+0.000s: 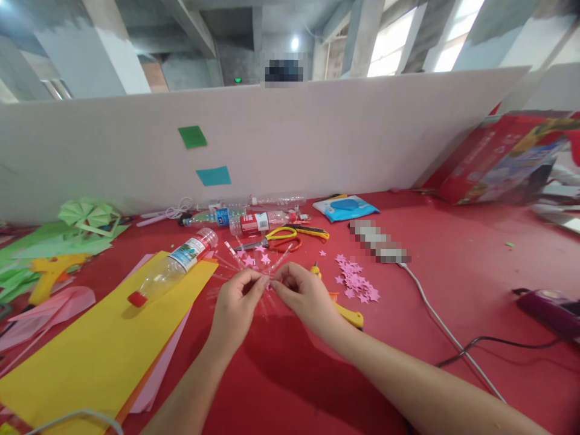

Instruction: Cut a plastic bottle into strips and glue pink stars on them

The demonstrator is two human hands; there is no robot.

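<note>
My left hand [240, 302] and my right hand [308, 296] meet over the table, thumbs and forefingers pinched together, tips nearly touching. A tiny pinkish bit shows between the fingertips, too small to name. Around and beneath them, thin clear plastic strips [233, 254] fan outward, their centre hidden by my hands. Several pink stars [265, 258] lie on or among the far strips. To the right of my right hand is a pile of pink stars [356, 279]. A yellow-handled tool [348, 315] lies partly behind my right wrist.
Scissors [276, 237], a yellow cutter [312, 231] and plastic bottles [256, 223] lie beyond. Left are another bottle [174, 266], yellow paper [99, 338] and a yellow glue gun [54, 269]. A wipes pack [347, 208], white cable [430, 308] and purple device [548, 311] are right.
</note>
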